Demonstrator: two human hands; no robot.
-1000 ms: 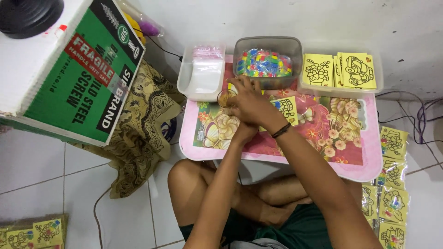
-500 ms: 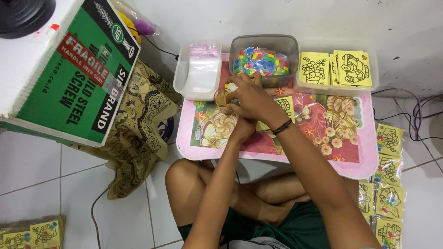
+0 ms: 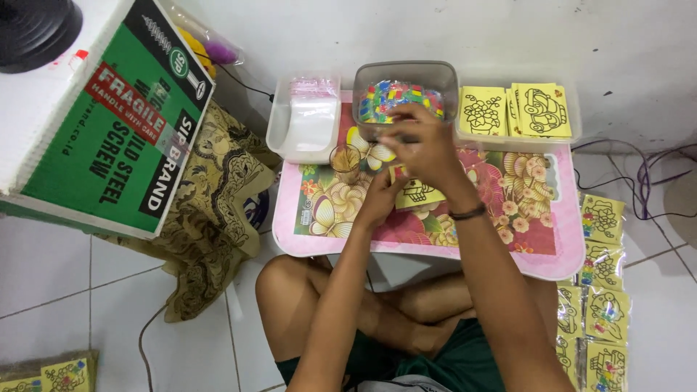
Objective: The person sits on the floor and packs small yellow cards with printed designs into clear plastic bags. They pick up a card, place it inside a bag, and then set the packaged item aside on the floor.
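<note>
Both hands, right hand and left hand, pinched on yellow card; could elbow small cup over.

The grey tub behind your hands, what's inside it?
The grey tub holds many small multicoloured pieces; what kind they are is too small to tell. The right hand covers its near right part, so the contents there are hidden.

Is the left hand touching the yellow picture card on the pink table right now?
Touching. The head view shows the left hand with its fingers on the edge of the yellow picture card, which lies on the pink table; no gap shows between them.
</note>
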